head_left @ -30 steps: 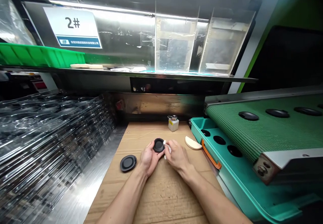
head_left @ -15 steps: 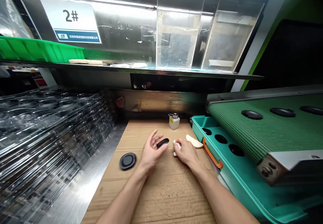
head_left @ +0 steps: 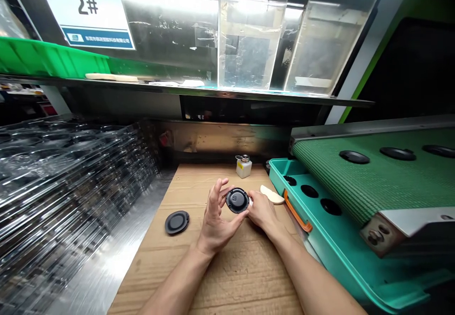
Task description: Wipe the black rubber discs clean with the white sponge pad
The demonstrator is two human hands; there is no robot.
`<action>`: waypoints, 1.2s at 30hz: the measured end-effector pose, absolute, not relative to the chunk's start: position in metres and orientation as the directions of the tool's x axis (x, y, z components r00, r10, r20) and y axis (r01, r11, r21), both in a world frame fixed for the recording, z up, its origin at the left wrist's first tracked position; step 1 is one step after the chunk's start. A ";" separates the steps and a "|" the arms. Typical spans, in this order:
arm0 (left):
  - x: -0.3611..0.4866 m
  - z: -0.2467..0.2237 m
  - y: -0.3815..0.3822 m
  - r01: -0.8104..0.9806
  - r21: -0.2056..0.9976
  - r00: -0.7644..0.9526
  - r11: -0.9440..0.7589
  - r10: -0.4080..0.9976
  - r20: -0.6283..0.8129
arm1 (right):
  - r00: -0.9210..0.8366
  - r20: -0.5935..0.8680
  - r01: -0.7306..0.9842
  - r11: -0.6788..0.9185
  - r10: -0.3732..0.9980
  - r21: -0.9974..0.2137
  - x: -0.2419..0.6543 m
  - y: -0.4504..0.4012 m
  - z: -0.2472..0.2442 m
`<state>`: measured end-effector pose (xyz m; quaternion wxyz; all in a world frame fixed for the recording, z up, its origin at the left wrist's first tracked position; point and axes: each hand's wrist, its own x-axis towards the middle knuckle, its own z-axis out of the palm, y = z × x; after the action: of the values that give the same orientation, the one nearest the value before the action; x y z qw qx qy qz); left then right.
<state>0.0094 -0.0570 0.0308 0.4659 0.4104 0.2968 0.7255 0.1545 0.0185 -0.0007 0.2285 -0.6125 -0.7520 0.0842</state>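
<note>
A round black part is gripped at its edge between the thumb and fingers of my left hand, its flat face turned toward me. My right hand is closed at the part's right edge, with a bit of white material, mostly hidden, showing at its fingertips. On the cardboard to the left lies a second round black part. Just beyond my right hand is a cream-coloured flat piece. A small square bottle with a metal top stands at the back of the cardboard.
Stacked clear plastic trays fill the left. At right, a teal bin with an orange handle holds black discs, beside a green conveyor carrying more. A metal shelf crosses above.
My left hand has turned the black part from edge-on to face-on. My right hand has come to its edge. The camera view has shifted slightly.
</note>
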 end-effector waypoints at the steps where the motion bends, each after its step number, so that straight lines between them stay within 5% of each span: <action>1: 0.010 0.030 -0.056 -0.406 0.821 -0.237 -0.401 0.914 0.329 | -0.146 0.238 0.884 0.235 0.960 -0.404 0.155 0.018 0.000; 6: 0.006 0.018 -0.048 0.013 0.765 -0.155 -0.644 0.754 0.638 | -0.149 0.203 0.884 0.223 0.968 -0.411 0.156 0.020 0.000; 9: 0.003 0.012 -0.044 0.151 0.707 -0.094 -0.691 0.702 0.706 | -0.161 0.198 0.885 0.230 0.967 -0.405 0.156 0.020 0.000; 16: 0.002 0.012 -0.044 0.175 0.697 -0.086 -0.695 0.695 0.714 | -0.187 0.187 0.886 0.248 0.964 -0.391 0.155 0.019 0.003; 21: 0.002 0.012 -0.043 0.158 0.716 -0.115 -0.680 0.708 0.697 | -0.097 0.359 0.961 0.181 0.928 -0.210 0.173 0.023 0.012; 26: 0.004 0.015 -0.047 0.112 0.736 -0.141 -0.667 0.723 0.676 | -0.019 0.186 0.994 0.039 0.982 -0.105 0.191 0.029 0.009; 31: 0.006 0.022 -0.049 -0.019 0.807 -0.210 -0.590 0.792 0.574 | -0.056 0.243 0.974 0.107 0.968 -0.201 0.191 0.036 0.001; 36: -0.003 0.019 -0.032 -0.468 0.853 -0.287 -0.231 0.953 0.100 | -0.136 0.469 0.777 0.388 0.873 -0.497 0.166 0.021 0.005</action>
<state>-0.0026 -0.0324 0.0194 0.4986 0.3284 0.3686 0.7125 0.1656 0.0212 0.0054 0.3609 -0.5493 -0.7507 0.0667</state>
